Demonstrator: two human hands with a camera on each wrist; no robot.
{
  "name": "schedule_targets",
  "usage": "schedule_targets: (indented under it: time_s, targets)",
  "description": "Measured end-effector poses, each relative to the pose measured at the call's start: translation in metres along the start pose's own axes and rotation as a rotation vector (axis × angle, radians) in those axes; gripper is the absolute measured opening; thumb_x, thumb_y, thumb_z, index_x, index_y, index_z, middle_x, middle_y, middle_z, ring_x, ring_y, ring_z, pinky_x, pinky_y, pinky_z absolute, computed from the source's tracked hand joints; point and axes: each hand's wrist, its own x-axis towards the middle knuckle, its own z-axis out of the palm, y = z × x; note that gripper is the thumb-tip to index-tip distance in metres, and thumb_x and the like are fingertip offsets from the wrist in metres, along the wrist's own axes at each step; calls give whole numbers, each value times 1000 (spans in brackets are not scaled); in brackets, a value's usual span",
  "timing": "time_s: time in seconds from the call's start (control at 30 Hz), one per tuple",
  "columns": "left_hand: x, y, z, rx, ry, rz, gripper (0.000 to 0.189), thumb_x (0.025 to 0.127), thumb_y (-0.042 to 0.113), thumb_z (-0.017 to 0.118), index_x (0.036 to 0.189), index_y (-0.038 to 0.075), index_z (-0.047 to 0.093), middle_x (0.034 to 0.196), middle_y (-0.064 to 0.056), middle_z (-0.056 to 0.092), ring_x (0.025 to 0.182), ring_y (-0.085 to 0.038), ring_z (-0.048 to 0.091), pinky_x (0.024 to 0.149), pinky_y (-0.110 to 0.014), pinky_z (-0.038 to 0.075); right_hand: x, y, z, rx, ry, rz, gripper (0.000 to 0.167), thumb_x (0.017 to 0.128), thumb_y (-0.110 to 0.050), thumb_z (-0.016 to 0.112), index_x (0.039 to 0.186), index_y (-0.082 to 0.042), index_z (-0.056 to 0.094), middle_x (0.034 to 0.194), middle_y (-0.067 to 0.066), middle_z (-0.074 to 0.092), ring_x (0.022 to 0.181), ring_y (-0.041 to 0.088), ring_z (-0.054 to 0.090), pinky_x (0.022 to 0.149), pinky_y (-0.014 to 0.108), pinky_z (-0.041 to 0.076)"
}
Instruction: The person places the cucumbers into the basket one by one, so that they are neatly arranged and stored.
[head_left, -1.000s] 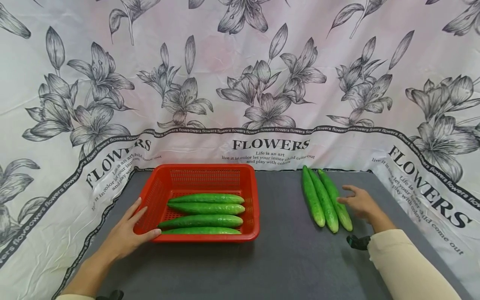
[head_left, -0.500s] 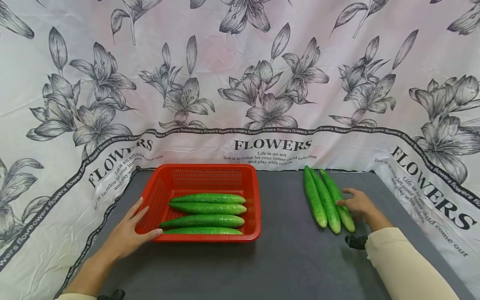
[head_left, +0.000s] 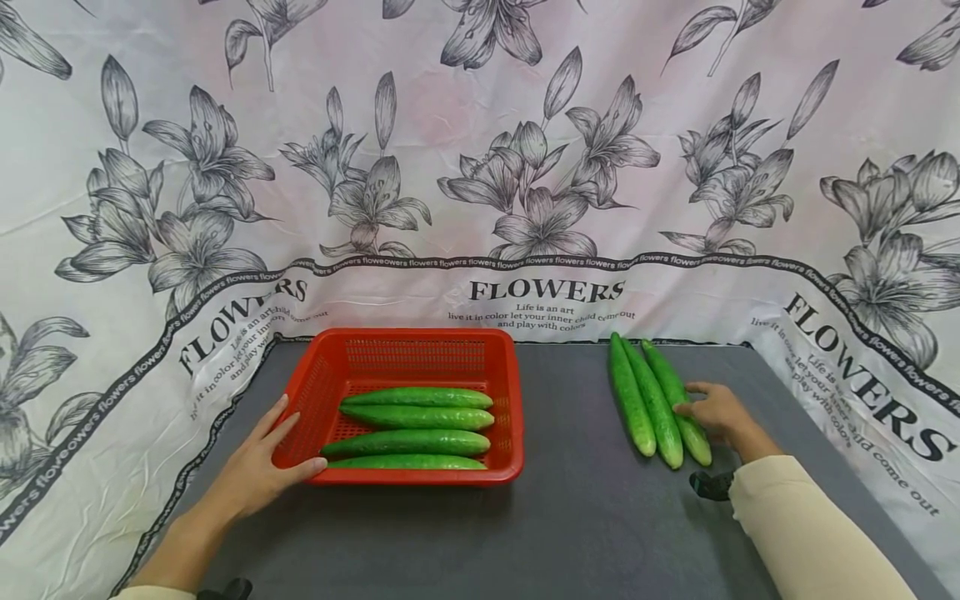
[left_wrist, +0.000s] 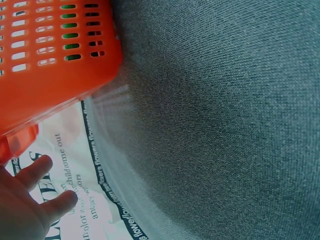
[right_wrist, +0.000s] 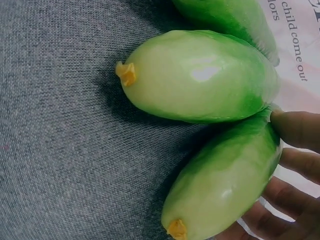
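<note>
At the left side of a red plastic basket, my left hand rests with fingers spread along its wall and the thumb on the front rim. Several green cucumbers lie crosswise inside that basket. On the right, three more cucumbers lie side by side on the grey cloth. My right hand grips the rightmost cucumber around its middle. The right wrist view shows the thumb against one side of this cucumber and the fingers along the other. The middle cucumber and the left one lie beside it.
Grey cloth covers the table between basket and cucumbers. A white floral curtain with printed lettering closes off the back and both sides. In the left wrist view, the slotted basket wall stands over the cloth.
My right hand has moved slightly in onto the rightmost cucumber, and its thumb and fingers have closed round it. The left hand stays at the basket; the view has shifted slightly.
</note>
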Motion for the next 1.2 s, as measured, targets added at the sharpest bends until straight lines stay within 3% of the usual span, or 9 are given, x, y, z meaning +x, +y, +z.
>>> schedule_targets:
  time_s: [0.2,0.3,0.37,0.47,0.73,0.83,0.97,1.1,1.2]
  targets:
    - [-1,1,-1,2,-5,-8,91,80,55,71,144,-4,41,157,-13,17,125,-43,34,92,-62,37,-4,0,0,-39,42,-19,71,94,-25,63,147,8,27,141,43,20,111,54,45,67,46,54]
    - [-1,1,-1,1,-7,-9,91,80,54,71,143,-4,41,157,-13,17,125,-43,34,92,-62,37,-8,-1,-2,-46,57,-34,69,94,-24,62,146,8,28,138,43,27,78,37,59,59,42,53]
    - [-1,1,-1,0,-4,-6,91,80,54,71,143,-4,41,157,-13,17,125,-43,34,92,-62,37,-10,-1,-3,-38,64,-48,68,94,-22,61,146,8,29,136,43,31,55,20,52,53,39,49]
    - [-1,0,-1,-1,-2,-3,91,80,54,71,143,-4,40,157,-13,17,125,-43,34,91,-61,38,-12,-1,-6,-19,64,-60,68,94,-20,61,147,7,29,135,43,32,42,9,33,50,39,45]
    - [-1,2,-1,-1,-9,-11,92,80,55,70,144,-4,40,157,-13,17,124,-43,34,90,-61,39,-19,-1,-14,-65,85,-121,64,94,-18,62,146,6,32,135,42,35,42,9,29,43,32,39]
    - [-1,2,-2,0,-10,-12,92,80,55,70,144,-4,40,157,-13,16,124,-44,34,90,-61,40,-22,-2,-19,-85,86,-143,64,94,-17,63,145,7,33,134,42,37,46,12,39,45,34,42]
    - [-1,3,-2,1,-13,-12,92,81,55,70,144,-4,40,157,-13,15,124,-44,33,90,-62,39,-27,-7,-25,-150,93,-160,64,93,-18,64,144,7,35,133,39,41,75,35,60,58,41,50]
    - [-1,2,-2,1,-14,-11,92,81,56,70,144,-4,40,157,-13,15,125,-44,34,90,-62,39,-33,-12,-30,-212,100,-173,63,92,-17,64,143,6,36,132,38,44,108,55,48,76,53,50]
    - [-1,1,-1,2,-13,-8,92,81,56,70,144,-4,40,157,-13,15,124,-44,34,90,-61,39,-35,-14,-33,-218,99,-179,62,91,-14,64,143,6,36,133,38,42,113,59,41,84,62,44]
